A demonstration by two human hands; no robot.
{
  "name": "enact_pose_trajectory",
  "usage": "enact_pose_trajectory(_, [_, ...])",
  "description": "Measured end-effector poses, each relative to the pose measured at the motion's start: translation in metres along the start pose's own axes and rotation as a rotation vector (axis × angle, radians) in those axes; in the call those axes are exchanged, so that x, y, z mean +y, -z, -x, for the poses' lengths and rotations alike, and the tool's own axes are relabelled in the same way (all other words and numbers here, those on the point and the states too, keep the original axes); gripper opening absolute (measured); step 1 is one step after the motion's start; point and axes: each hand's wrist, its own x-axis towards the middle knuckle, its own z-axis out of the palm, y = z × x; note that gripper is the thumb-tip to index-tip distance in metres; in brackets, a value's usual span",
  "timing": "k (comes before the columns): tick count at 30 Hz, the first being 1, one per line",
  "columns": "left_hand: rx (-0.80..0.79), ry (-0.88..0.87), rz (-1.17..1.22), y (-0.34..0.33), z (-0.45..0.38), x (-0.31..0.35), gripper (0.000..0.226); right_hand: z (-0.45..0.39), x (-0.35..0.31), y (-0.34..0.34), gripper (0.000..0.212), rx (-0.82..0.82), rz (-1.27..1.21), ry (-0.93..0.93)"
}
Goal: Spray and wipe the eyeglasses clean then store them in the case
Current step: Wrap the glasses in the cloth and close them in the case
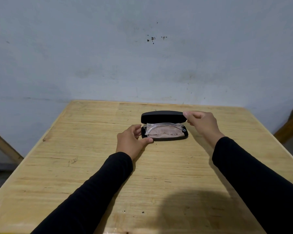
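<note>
- The right hand [201,123] is closed in a pinch grip on the right end of the case lid [161,116], thumb below and fingers above the edge
- The lid is held part-way raised, tilted over the base and hinged along the far side
- The left hand [133,141] is curled against the left end of the case base [166,138]; the thumb is laid on the worktop at the near left corner and the fingers are bent against the end wall, so the base is steadied rather than lifted
- The black case is set on the worktop [91,149], towards its far edge and a little right of centre
- The eyeglasses [164,126], with a clear frame, are seen folded inside the open case, one temple arched across the top
- A pinkish-beige cloth [166,131] is laid in the base under and behind the eyeglasses, its wavy edge shown towards the front
- Both forearms are covered by black sleeves [95,191] reaching to the wrists
- The worktop is of pale wood with visible grain, and a shadow is cast on its near part
- A grey-blue wall [108,56] with a few dark specks is seen behind the worktop
</note>
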Motion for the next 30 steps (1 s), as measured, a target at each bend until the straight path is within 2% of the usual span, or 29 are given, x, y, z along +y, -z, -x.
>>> enact_pose_trajectory(8, [-0.009, -0.002, -0.01, 0.0, 0.0, 0.0, 0.068, 0.028, 0.017, -0.002, 0.024, 0.049, -0.015, 0.053])
enact_pose_trajectory(14, [-0.02, -0.03, -0.057, 0.0, 0.001, 0.0, 0.065, 0.042, 0.029, -0.004, 0.033, 0.045, 0.178, 0.118])
enact_pose_trajectory(18, [-0.025, -0.054, -0.044, -0.001, 0.004, 0.001, 0.064, 0.044, 0.032, -0.008, 0.042, 0.025, 0.149, 0.089])
enact_pose_trajectory(30, [0.051, -0.064, -0.007, -0.013, -0.063, 0.023, 0.047, -0.009, 0.014, -0.031, 0.04, 0.172, 0.028, 0.064])
